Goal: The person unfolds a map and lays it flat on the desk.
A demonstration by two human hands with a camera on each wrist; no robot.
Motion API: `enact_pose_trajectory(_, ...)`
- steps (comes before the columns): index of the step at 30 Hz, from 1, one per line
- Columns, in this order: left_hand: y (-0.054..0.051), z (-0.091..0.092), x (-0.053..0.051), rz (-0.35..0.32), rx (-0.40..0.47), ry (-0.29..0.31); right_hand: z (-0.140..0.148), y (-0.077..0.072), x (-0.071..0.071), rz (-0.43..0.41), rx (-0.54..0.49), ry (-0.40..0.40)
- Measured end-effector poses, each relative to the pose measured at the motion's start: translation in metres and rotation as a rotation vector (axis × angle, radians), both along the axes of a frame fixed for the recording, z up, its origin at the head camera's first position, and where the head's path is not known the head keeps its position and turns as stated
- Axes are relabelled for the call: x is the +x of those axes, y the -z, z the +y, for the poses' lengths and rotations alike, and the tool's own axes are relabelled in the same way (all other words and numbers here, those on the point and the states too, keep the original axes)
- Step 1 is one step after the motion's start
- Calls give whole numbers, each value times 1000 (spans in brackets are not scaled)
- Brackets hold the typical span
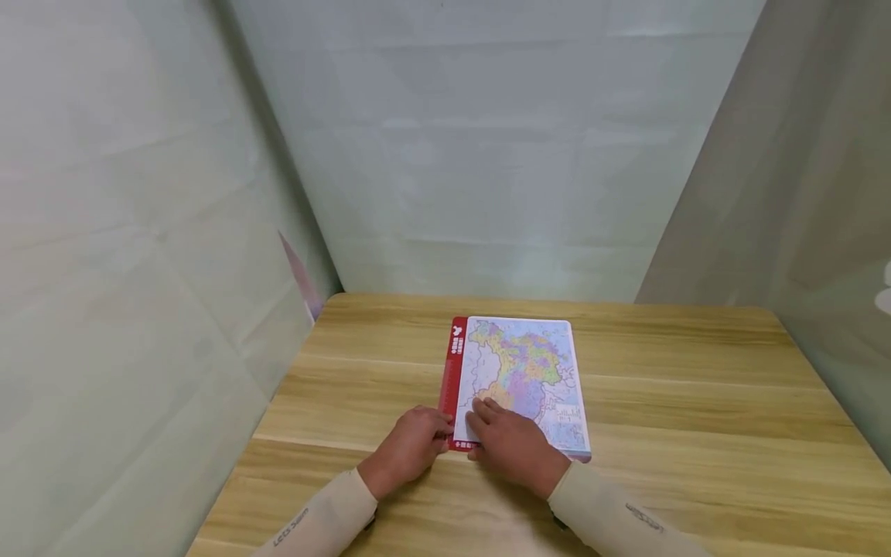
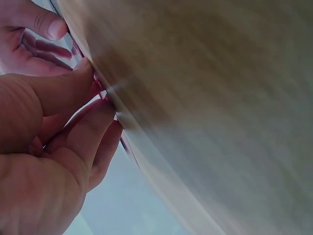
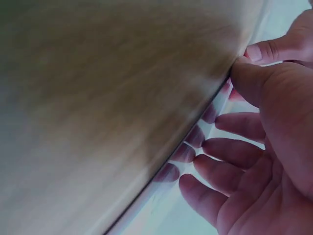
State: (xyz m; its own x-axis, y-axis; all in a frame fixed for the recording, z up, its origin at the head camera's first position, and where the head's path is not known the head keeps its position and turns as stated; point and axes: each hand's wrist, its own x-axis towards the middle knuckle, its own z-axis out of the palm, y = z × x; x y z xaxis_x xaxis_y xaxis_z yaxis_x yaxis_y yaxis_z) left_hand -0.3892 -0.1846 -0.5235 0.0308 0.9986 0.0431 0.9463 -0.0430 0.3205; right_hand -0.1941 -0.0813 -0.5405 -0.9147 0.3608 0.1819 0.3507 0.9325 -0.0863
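Observation:
A coloured map [image 1: 532, 371] with a white border lies sideways on a red backing [image 1: 451, 387] that shows along its left and near edges, with white print. My left hand [image 1: 415, 442] is at the near left corner and pinches the red edge between thumb and fingers [image 2: 90, 129]. Over the lower left part of the map lies my right hand [image 1: 513, 445], its fingers extended and its thumb at the near edge. In the right wrist view, the right fingers [image 3: 234, 152] are spread, their tips mirrored in the glossy surface. The two thumbs are close together.
The map lies on a wood-grain table [image 1: 696, 418]. Pale fabric sheets [image 1: 487, 155] hang behind the table and at both sides. Light sleeves [image 1: 327, 514] cover both forearms.

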Motion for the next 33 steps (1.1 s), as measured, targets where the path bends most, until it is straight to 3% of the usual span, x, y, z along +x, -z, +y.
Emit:
enact_pose_trajectory(9,-3,6,-3,-51,-21,-36,-4,-5,-8,-55,141,-38)
enact_pose_trajectory(13,0,5,-4,-52,-31,-32,-8,-5,-8,-97,209,-60)
enact_pose_trajectory(20,0,7,-2,-20,9,12,-11,-5,-1,-92,349,-81)
enact_pose_trajectory(25,-2,8,-2,1,29,34,-12,-19,9,-46,398,-90)
enact_pose_trajectory(33,-2,7,-5,4,31,37,-5,-45,29,10,359,-37)
